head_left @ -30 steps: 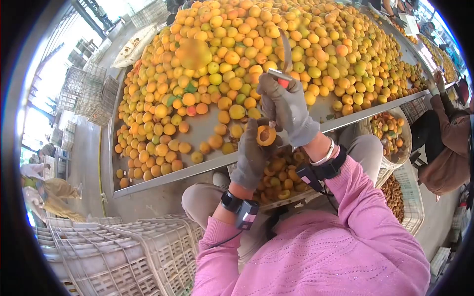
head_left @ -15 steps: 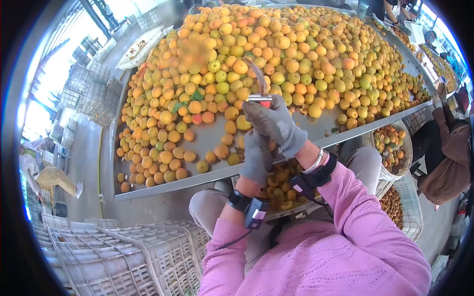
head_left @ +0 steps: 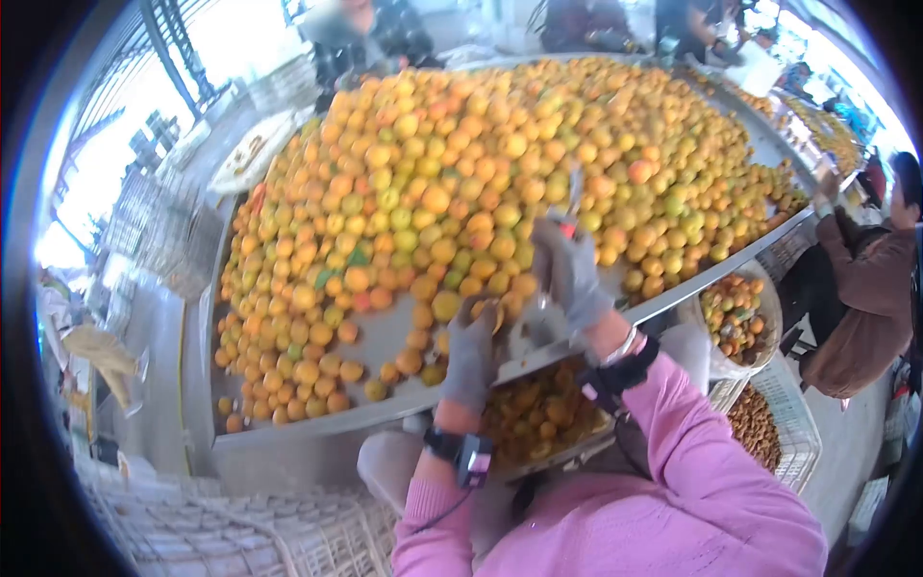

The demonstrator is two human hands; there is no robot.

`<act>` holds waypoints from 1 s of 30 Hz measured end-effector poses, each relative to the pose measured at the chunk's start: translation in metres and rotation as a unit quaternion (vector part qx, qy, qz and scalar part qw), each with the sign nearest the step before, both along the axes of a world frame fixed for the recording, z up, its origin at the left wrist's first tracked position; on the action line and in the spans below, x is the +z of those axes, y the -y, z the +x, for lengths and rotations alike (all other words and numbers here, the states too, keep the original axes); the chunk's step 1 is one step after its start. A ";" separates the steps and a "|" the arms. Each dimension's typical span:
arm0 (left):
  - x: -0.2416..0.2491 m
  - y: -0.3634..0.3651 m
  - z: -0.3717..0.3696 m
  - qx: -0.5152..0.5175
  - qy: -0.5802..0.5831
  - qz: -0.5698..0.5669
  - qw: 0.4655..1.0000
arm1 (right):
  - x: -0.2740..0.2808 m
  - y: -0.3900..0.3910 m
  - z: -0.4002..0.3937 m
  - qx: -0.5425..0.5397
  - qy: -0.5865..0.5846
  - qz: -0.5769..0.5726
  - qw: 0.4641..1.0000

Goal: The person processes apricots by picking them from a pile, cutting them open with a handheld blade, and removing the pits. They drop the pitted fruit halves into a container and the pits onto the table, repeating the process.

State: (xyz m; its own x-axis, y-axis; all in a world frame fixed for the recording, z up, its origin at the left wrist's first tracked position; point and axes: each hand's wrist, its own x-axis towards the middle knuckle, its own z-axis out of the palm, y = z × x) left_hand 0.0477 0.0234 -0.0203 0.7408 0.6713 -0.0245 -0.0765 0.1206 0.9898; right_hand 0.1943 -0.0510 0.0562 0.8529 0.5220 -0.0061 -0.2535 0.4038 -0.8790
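My right hand (head_left: 571,274), in a grey glove, is closed round a small knife (head_left: 575,190) with a bit of red at the handle. Its blade points up and away, over the piled apricots (head_left: 413,183). Lower and to the left, my gloved left hand (head_left: 468,358) has its fingers curled about an apricot (head_left: 494,315) at the near side of the pile; motion blurs the fingertips. Both hands are apart, above the front part of the metal table (head_left: 385,409). Below them a crate of cut apricots (head_left: 543,413) sits by my lap.
A basket of apricots (head_left: 735,313) and a crate of brown pits (head_left: 755,423) stand at my right, beside a seated person (head_left: 860,298). White plastic crates (head_left: 260,529) are at lower left. Another person (head_left: 385,38) is across the table.
My hands have moved apart: the left went down and left to an apricot, the right stayed higher with the knife. The view has tilted up, showing people across the table.
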 end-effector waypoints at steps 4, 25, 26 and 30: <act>-0.023 -0.005 0.012 0.057 -0.001 0.211 0.976 | -0.011 0.045 0.015 0.059 0.039 -0.169 0.983; 0.028 0.060 -0.020 -0.246 0.027 0.114 0.962 | -0.037 0.077 0.033 0.063 0.427 -0.632 0.644; 0.027 0.060 -0.018 -0.211 0.028 0.031 0.977 | -0.039 0.073 0.032 0.051 0.461 -0.621 0.632; 0.012 0.047 -0.008 -0.041 -0.006 -0.115 0.992 | -0.062 0.048 0.037 0.070 0.490 -0.573 0.653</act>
State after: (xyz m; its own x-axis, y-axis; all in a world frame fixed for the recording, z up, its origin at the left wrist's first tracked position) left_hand 0.0393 -0.0238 -0.0085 0.7913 0.5844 -0.1798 -0.0453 0.3492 0.9360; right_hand 0.2312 -0.0993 -0.0062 0.6847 0.7269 0.0527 0.6942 -0.6284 -0.3510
